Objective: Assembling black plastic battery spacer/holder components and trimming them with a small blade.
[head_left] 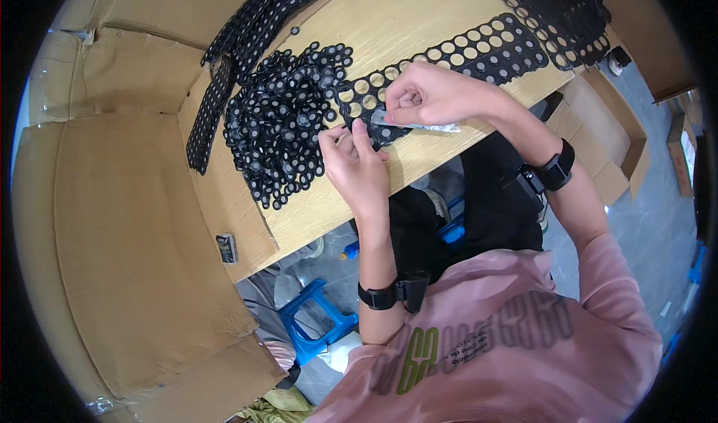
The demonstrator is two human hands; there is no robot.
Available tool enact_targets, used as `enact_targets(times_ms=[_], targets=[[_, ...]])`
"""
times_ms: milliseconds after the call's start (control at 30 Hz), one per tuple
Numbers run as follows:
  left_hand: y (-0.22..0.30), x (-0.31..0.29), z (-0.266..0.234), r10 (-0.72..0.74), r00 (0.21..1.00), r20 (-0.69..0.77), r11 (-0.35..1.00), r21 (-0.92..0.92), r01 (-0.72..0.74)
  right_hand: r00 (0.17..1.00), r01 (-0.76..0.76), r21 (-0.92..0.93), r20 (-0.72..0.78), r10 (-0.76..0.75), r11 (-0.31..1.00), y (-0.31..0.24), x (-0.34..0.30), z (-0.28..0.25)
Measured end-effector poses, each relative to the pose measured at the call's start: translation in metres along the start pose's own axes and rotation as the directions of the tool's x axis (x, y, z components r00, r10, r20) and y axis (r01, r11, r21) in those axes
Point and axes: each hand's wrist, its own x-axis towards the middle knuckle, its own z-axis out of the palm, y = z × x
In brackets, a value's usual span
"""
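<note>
My right hand point(437, 97) pinches a small clear plastic piece point(441, 127) between thumb and fingers, above the near end of a black perforated strip point(456, 49). That strip has rows of round holes, some filled with grey-centred discs. Close beside it, my left hand point(355, 169) has its fingers curled and its thumb raised against the strip's end. What lies between those fingers is hidden. Left of both hands spreads a heap of small black rings with grey centres point(280, 120).
More black dotted strips point(258, 23) lie at the back left, and dark perforated sheets point(561, 11) at the far right of the wooden table point(419, 157). Cardboard point(134, 198) walls the left side. A blue stool point(318, 322) and an open cardboard box point(598, 131) stand below.
</note>
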Motion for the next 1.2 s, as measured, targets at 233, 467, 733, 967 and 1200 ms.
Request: enact_targets(times_ms=[233,467,733,967,1200], targets=[[0.006,-0.002,0.003,-0.008,1.000,0.022,1.000,-0.018,0.009,1.000,0.012,0.000,0.000,-0.012,1.000,-0.001,-0.003,-0.001],[-0.006,0.000,0.000,0.151,0.988,0.036,0.985,0.081,-0.154,0.999,0.019,-0.014,-0.049,-0.020,1.000,-0.002,-0.002,0.004],[0.000,-0.001,0.003,0.242,0.969,0.043,0.936,0.254,-0.245,0.980,-0.029,-0.199,-0.197,-0.011,0.980,-0.009,-0.005,0.012],[0.002,-0.003,0.006,0.241,0.970,0.029,0.957,0.160,-0.243,0.970,0.031,-0.205,-0.232,-0.079,0.978,-0.005,-0.006,0.016],[0.011,-0.004,0.002,-0.034,0.999,0.041,0.999,0.020,0.033,0.995,-0.050,0.210,-0.070,0.066,0.976,0.005,-0.011,-0.015]])
